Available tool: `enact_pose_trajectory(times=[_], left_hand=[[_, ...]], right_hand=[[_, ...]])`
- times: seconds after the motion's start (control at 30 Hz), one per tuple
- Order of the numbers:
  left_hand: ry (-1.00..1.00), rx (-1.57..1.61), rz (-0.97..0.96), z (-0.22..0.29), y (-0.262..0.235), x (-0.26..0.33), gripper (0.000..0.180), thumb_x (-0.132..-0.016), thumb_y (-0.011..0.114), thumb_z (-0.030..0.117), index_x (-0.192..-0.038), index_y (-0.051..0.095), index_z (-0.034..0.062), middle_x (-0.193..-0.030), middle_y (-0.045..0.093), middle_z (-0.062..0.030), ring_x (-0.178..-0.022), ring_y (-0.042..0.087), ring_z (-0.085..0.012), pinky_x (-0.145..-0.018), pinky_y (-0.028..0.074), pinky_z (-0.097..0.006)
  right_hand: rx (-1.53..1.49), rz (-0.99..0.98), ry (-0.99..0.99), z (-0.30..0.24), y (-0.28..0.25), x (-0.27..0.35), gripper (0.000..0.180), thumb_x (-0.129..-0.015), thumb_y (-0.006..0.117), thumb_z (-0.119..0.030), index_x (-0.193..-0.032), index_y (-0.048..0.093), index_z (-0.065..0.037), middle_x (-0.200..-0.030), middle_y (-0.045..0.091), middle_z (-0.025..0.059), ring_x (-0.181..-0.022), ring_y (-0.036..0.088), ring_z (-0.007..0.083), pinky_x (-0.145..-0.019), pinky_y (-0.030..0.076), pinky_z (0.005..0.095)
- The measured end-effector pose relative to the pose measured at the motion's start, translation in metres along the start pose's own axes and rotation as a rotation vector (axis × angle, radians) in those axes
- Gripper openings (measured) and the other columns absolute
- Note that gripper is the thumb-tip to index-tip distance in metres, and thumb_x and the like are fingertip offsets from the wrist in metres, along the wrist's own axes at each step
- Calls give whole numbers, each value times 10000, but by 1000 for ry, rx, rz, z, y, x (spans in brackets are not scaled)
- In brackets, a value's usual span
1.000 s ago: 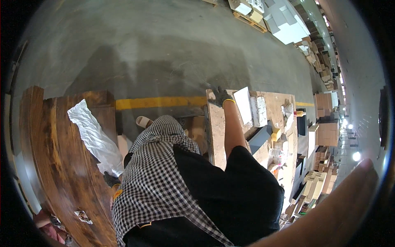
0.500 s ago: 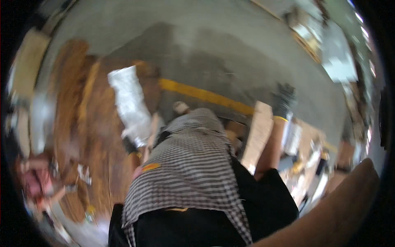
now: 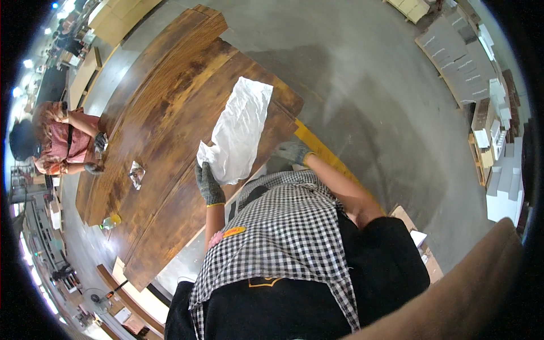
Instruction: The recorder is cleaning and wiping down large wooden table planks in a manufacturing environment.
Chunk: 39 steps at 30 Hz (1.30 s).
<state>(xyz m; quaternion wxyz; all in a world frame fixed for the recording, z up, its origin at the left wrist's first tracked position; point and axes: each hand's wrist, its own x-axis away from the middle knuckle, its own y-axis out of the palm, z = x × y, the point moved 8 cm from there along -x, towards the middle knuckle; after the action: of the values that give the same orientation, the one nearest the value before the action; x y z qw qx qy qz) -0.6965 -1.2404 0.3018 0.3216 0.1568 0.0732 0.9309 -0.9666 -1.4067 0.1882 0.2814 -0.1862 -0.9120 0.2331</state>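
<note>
My left hand [image 3: 208,187], in a grey knit glove, pinches the lower left corner of a crumpled white sheet [image 3: 242,124]. The sheet is thin and long, and spreads over the near edge of a brown stained wooden tabletop [image 3: 175,130]; whether it is paper or plastic I cannot tell. My right hand [image 3: 293,152], gloved the same way, is just right of the sheet by the table's near edge. Its fingers stretch toward the sheet, apart from it, with nothing seen in them.
Across the table a person [image 3: 71,139] in a red checked apron works with gloved hands. A small crumpled wrapper [image 3: 136,174] and a bottle with yellowish contents [image 3: 111,221] are on the tabletop. Stacked grey cartons [image 3: 456,56] stand at the right. A yellow line [image 3: 320,148] crosses the floor.
My view has turned, so the table and sheet now appear farther right. My right hand has come from far out on the right to beside the sheet. The left still holds the sheet.
</note>
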Motion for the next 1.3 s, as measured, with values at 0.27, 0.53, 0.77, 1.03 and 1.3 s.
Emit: enact_pose_trajectory(times=[0.27, 0.53, 0.77, 1.03, 1.3], left_hand=[[-67, 276, 78, 6, -48, 23, 475, -1004, 584, 245, -1425, 484, 48, -1354, 605, -137, -1202, 605, -331, -989, 508, -481], [97, -965, 659, 19, -135, 24, 534, -947, 674, 215, -1379, 506, -51, -1369, 580, -191, -1245, 559, -311, -1054, 444, -411], [-222, -693, -345, -70, 79, -71, 620, -946, 676, 421, -1395, 525, 21, -1273, 638, -118, -1062, 624, -221, -870, 521, -335], [-228, -319, -311, -140, 76, -112, 339, -948, 609, 131, -1262, 667, 16, -1128, 708, -93, -982, 635, -183, -858, 520, -299], [-308, 7, -378, -48, 93, -61, 310, -969, 585, 146, -1236, 664, 9, -1136, 700, -84, -1033, 637, -184, -910, 503, -309]], right_hand=[[-1451, 51, 547, -7, 71, -101, 410, -810, 866, -344, -979, 631, -54, -813, 657, 71, -632, 627, 198, -519, 499, 337], [-250, 610, -71, -76, -20, -74, 583, -867, 739, -319, -1321, 540, -12, -1209, 633, 246, -1057, 642, 372, -881, 520, 436], [-120, 152, -146, -114, -8, -62, 682, -900, 686, -326, -1439, 426, 1, -1317, 587, 278, -1203, 575, 428, -1023, 461, 477], [434, 139, -585, -108, -23, -54, 385, -999, 521, -334, -1289, 609, -97, -1246, 658, 165, -1105, 650, 332, -945, 509, 442], [-155, 564, -28, -68, -123, -48, 225, -940, 622, -201, -1081, 728, -63, -1105, 706, 169, -1024, 663, 338, -927, 513, 417]])
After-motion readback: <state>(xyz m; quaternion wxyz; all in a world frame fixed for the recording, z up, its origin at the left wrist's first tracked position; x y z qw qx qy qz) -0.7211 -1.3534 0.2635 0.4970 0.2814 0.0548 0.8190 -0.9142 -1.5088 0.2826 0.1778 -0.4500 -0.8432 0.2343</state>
